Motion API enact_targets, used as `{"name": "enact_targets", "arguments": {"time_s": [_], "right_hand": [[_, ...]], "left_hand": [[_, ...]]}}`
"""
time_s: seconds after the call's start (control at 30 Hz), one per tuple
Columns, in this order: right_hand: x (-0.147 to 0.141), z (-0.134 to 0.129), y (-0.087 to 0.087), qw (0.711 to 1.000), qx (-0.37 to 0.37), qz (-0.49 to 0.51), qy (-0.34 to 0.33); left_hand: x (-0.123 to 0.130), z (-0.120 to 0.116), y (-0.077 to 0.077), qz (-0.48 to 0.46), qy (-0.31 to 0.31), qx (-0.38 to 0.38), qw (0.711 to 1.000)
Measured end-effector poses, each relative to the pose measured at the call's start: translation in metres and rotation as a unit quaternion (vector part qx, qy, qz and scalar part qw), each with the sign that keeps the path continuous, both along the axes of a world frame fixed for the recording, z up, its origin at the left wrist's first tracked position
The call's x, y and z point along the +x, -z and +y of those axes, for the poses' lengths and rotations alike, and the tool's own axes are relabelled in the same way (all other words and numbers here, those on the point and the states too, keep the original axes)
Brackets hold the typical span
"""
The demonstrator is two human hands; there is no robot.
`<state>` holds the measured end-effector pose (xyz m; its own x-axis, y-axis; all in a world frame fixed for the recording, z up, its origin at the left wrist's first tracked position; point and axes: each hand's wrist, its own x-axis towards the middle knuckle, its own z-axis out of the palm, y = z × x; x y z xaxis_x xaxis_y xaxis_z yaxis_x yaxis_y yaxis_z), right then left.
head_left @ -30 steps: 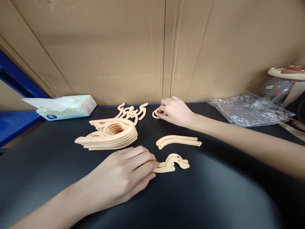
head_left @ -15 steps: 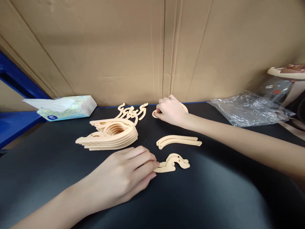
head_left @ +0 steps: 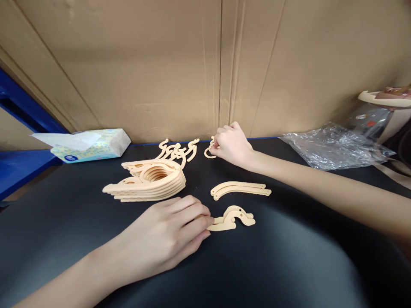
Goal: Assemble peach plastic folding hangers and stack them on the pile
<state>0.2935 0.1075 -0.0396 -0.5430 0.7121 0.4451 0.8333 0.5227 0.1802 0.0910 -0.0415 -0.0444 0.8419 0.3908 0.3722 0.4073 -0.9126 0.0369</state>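
Observation:
My left hand (head_left: pixel 173 235) lies palm down at the front, its fingers closed over one end of two overlapping beige hook-shaped hanger pieces (head_left: pixel 239 214). Their hooked ends stick out to the right, flat on the black tabletop. At the back, my right hand (head_left: pixel 230 143) has its fingertips pinched together among small curved beige pieces (head_left: pixel 210 155), which it mostly covers. What those fingertips hold is hidden. Two slim curved hanger arms (head_left: pixel 239 188) lie side by side between my hands. Left of them stands a stack of beige folding hangers (head_left: pixel 150 182).
Several loose hook pieces (head_left: pixel 175 149) are heaped behind the stack. A tissue pack (head_left: pixel 96 145) sits at the back left, and a crumpled clear plastic bag (head_left: pixel 337 145) at the back right. A cardboard wall (head_left: pixel 144 72) closes off the table's far edge (head_left: pixel 272 143).
My right hand has shifted slightly to the right and up, uncovering more of the small curved pieces on its left. My left hand and the hanger pieces under it stay almost still.

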Motion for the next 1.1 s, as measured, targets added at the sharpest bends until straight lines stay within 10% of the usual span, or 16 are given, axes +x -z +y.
{"name": "enact_targets", "arguments": {"time_s": [0.4,0.7,1.1], "right_hand": [[0.049,-0.068,-0.028,0.988,0.141,0.012,-0.062],[0.083,-0.141,-0.004,0.937,0.151,-0.066,-0.307],[0.090,-0.146,-0.005,0.929,0.144,-0.056,-0.336]], "left_hand": [[0.002,0.000,-0.002,-0.006,0.000,0.002,1.000],[0.007,-0.001,-0.002,-0.077,-0.119,0.002,0.990],[0.033,0.005,-0.001,-0.076,-0.123,-0.122,0.982]]}}
